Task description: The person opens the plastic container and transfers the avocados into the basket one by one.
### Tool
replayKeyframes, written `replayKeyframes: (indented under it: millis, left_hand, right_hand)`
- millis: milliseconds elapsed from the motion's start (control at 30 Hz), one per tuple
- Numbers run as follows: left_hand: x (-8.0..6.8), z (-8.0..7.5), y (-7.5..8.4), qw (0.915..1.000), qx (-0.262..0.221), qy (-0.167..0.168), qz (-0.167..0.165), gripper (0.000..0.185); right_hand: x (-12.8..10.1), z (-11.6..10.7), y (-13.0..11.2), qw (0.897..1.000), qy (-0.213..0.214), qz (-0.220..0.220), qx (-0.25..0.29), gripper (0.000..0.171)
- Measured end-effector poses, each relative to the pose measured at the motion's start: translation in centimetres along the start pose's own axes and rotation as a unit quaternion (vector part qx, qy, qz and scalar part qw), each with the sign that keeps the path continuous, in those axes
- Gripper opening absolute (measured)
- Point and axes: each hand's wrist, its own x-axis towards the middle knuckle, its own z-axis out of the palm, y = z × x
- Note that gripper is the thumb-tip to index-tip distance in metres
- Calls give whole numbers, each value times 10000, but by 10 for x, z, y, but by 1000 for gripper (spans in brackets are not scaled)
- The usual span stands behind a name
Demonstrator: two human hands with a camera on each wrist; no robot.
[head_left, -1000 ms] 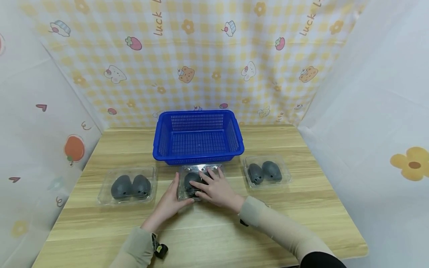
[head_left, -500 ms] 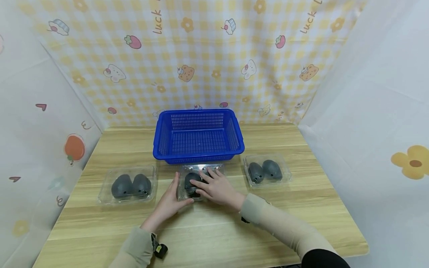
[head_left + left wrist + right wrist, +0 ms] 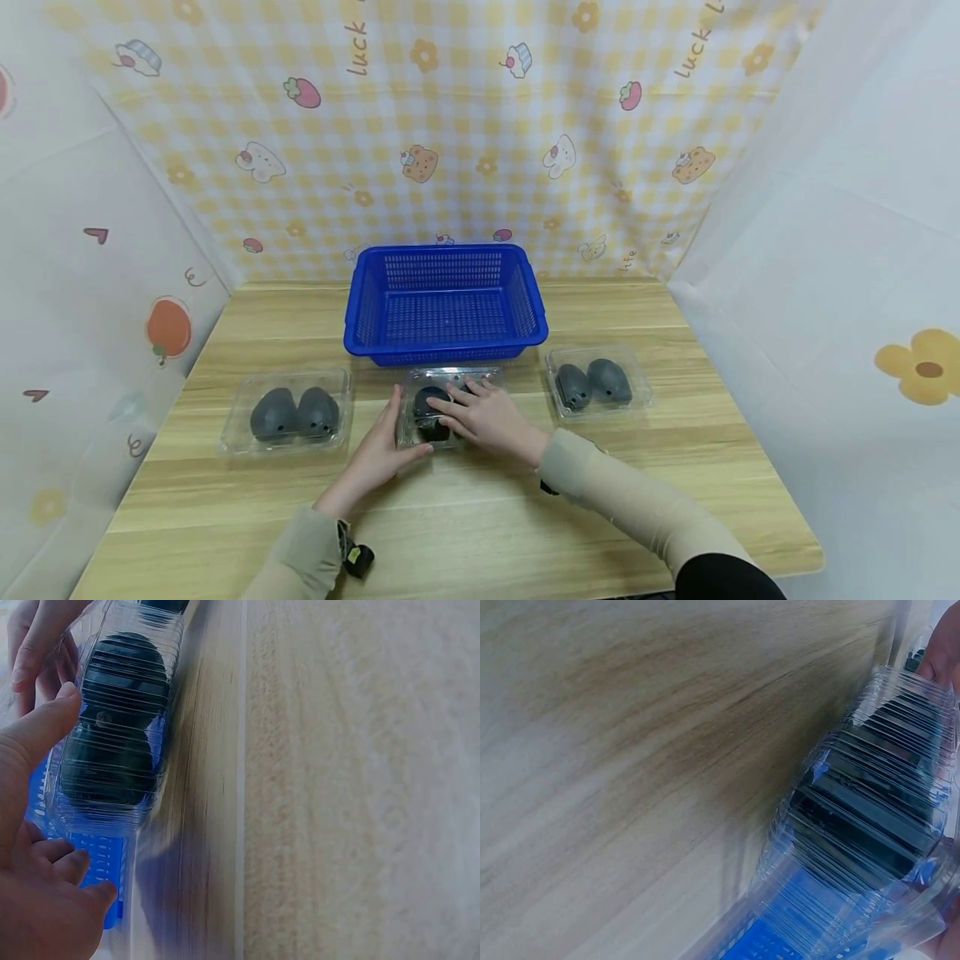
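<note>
A clear plastic clamshell box stands in the middle of the table, just in front of the blue basket. It holds dark egg-shaped objects, partly covered by my right hand. That hand lies on the lid with its fingers spread, pressing on it. My left hand is at the box's left side, thumb at the front edge and fingers stretched along the side. In the left wrist view, the thumb touches the ribbed box near its rim. The right wrist view shows the box's ribbed side close up.
Behind the box is a blue mesh basket with nothing in it. One closed clear box with two dark grey egg-shaped objects lies to the left. Another such box lies right. A patterned cloth hangs behind the table.
The right hand's fingers shift slightly on the lid, and the dark object beneath shows a little more. The left hand, basket and side boxes stay in place.
</note>
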Motion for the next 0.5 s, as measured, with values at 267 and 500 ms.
replayKeyframes:
  millis: [267, 500]
  left_hand:
    - [0, -1, 0, 10000, -49, -18, 5, 110]
    - [-1, -2, 2, 10000, 38, -70, -47, 111]
  right_hand:
    - [2, -1, 2, 9998, 122, -86, -151, 44]
    - [3, -2, 3, 9996, 225, -115, -142, 43]
